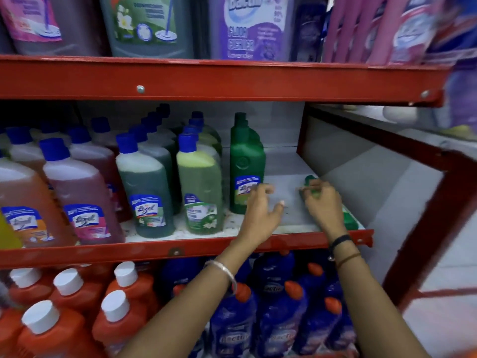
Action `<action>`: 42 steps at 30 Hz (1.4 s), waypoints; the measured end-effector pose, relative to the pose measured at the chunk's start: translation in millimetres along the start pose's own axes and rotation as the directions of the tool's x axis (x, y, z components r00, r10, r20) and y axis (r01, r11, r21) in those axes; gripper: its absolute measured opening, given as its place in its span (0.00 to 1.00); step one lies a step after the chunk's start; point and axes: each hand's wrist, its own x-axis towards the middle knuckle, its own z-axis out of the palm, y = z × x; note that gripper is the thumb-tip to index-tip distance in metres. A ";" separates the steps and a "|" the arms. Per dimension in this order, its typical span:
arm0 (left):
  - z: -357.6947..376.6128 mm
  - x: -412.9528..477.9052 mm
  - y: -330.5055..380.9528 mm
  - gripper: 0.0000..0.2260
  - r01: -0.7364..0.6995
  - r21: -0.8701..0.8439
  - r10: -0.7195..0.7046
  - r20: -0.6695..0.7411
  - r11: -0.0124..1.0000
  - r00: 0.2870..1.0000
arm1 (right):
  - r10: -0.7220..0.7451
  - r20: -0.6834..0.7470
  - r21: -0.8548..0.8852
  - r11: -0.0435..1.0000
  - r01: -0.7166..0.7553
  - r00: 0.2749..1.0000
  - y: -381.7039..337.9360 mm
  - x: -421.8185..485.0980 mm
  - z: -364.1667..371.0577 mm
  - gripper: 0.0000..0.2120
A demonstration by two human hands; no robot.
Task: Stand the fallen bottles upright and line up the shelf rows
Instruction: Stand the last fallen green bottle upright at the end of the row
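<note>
Green plastic showed under our right hand (pixel 321 202): a fallen green bottle (pixel 349 219) lay on its side on the middle shelf (pixel 289 215), at the shelf's right end near the front lip. Its cap end (pixel 309 180) pointed away from us toward the back of the shelf and slightly left, and its base sat at the front edge, so its long axis ran front to back. Our right grip was curled over the bottle's upper part, fingers bent down around it, though motion blur kept us from telling how firmly they were pressed on it. Our left hand (pixel 260 206) hovered over bare shelf just left of the bottle, fingers spread and holding nothing. To its left stood an upright green bottle (pixel 246 166), the nearest of the standing rows. We judged the right hand the nearer one for lifting the cap end up, with the gap beside the upright bottle as the likely place to stand it.
</note>
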 end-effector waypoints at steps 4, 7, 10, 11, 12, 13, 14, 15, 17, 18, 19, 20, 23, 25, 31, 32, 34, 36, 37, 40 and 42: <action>53.0 26.1 18.8 0.07 0.411 -0.108 -0.354 0.344 0.905 0.870 | 0.314 0.094 -0.344 0.901 -0.265 0.945 35.1 27.5 -25.6 0.22; 79.8 32.2 33.3 0.07 0.492 -0.119 -0.416 0.386 0.862 0.823 | 0.441 0.258 -0.276 0.886 -0.372 0.860 53.7 39.0 -28.4 0.22; 96.0 41.5 38.3 0.13 0.561 -0.140 -0.490 0.346 0.816 0.800 | 0.471 0.285 -0.045 0.876 -0.479 0.835 70.3 46.2 -29.3 0.21; 98.6 44.4 35.9 0.13 0.570 -0.132 -0.512 0.314 0.811 0.800 | 0.484 0.280 0.049 0.855 -0.516 0.829 73.3 46.4 -30.4 0.19; 98.8 44.8 34.2 0.12 0.574 -0.133 -0.522 0.288 0.808 0.803 | 0.485 0.281 0.133 0.835 -0.534 0.828 74.4 45.0 -31.7 0.14; 98.1 44.2 30.8 0.10 0.583 -0.132 -0.537 0.269 0.801 0.799 | 0.480 0.280 0.182 0.824 -0.537 0.832 72.5 40.8 -32.9 0.11; 99.3 45.7 25.2 0.10 0.588 -0.137 -0.544 0.259 0.797 0.798 | 0.465 0.278 0.225 0.820 -0.527 0.841 71.3 38.8 -33.6 0.11; 98.2 44.7 20.7 0.11 0.588 -0.151 -0.546 0.248 0.795 0.801 | 0.445 0.282 0.265 0.815 -0.515 0.850 69.9 36.2 -33.1 0.10; 92.7 41.7 13.3 0.12 0.558 -0.166 -0.530 0.185 0.813 0.828 | 0.405 0.307 0.366 0.785 -0.500 0.861 62.5 31.6 -30.6 0.13; 86.6 38.8 13.1 0.13 0.526 -0.168 -0.508 0.142 0.834 0.850 | 0.371 0.330 0.412 0.771 -0.486 0.868 55.3 28.8 -29.7 0.13; 79.8 36.2 13.1 0.15 0.490 -0.175 -0.479 0.104 0.854 0.872 | 0.327 0.356 0.449 0.762 -0.467 0.876 49.1 26.6 -29.2 0.11; 70.9 33.1 12.3 0.17 0.446 -0.168 -0.442 0.065 0.879 0.895 | 0.274 0.376 0.482 0.758 -0.440 0.885 42.6 24.2 -27.4 0.10; 43.7 21.3 9.5 0.25 0.301 -0.096 -0.308 -0.063 0.949 0.949 | 0.105 0.377 0.556 0.769 -0.315 0.920 24.7 15.6 -19.6 0.15; 27.1 10.5 3.4 0.31 0.225 -0.075 -0.235 -0.160 0.971 0.959 | 0.017 0.358 0.581 0.779 -0.237 0.934 16.9 9.3 -11.0 0.20; -14.6 -18.1 -15.9 0.33 0.113 0.111 -0.072 -0.321 0.987 0.944 | -0.116 0.386 0.622 0.766 -0.165 0.915 -7.2 -16.6 31.6 0.26; -19.6 -21.5 -19.5 0.33 0.111 0.135 -0.063 -0.320 0.985 0.945 | -0.120 0.394 0.624 0.763 -0.169 0.911 -9.1 -20.4 38.6 0.26; -25.4 -27.3 -25.1 0.31 0.114 0.177 -0.057 -0.302 0.978 0.952 | -0.135 0.397 0.632 0.758 -0.163 0.908 -9.9 -27.0 48.8 0.24; -29.0 -32.2 -28.5 0.30 0.112 0.229 -0.044 -0.281 0.967 0.959 | -0.126 0.385 0.653 0.737 -0.174 0.914 -8.9 -33.0 54.5 0.22; -29.3 -33.6 -29.4 0.29 0.115 0.257 -0.043 -0.270 0.960 0.962 | -0.115 0.377 0.661 0.728 -0.180 0.919 -8.1 -34.8 55.5 0.20; -29.4 -32.5 -30.1 0.24 0.111 0.308 -0.039 -0.233 0.945 0.972 | -0.100 0.339 0.643 0.750 -0.153 0.935 -10.0 -38.7 55.9 0.15; -28.9 -31.9 -29.0 0.20 0.102 0.273 -0.043 -0.213 0.957 0.976 | -0.075 0.318 0.572 0.810 -0.129 0.945 -16.8 -41.9 57.0 0.19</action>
